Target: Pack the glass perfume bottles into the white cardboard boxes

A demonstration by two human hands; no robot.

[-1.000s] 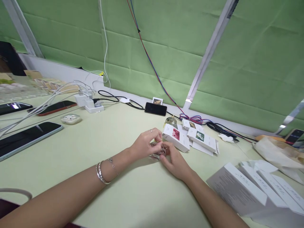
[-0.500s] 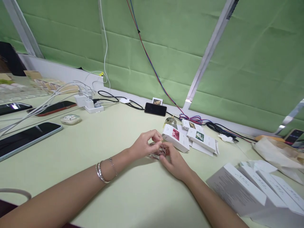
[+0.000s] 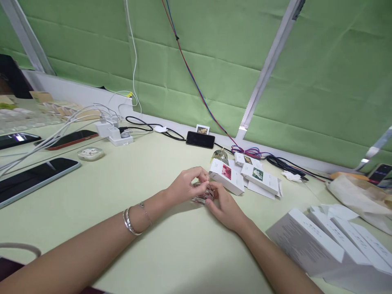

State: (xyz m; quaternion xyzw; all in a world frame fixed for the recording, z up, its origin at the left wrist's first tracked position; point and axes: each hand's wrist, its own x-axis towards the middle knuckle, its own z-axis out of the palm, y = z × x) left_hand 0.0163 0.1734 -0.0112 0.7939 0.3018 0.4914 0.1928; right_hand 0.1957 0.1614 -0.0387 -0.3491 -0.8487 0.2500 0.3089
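Tabletop (image 3: 171, 253): hands (image 3: 226, 207) around container (image 3: 199, 200), contents unclear.

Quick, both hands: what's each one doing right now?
Left hand: pinched closed at the top of the small clear container; can't tell what's in the pinch.
Right hand: closed on that container's side, holding it.

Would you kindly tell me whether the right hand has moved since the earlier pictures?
No, not noticeably: the right hand keeps its place relative to the white box with the red picture.
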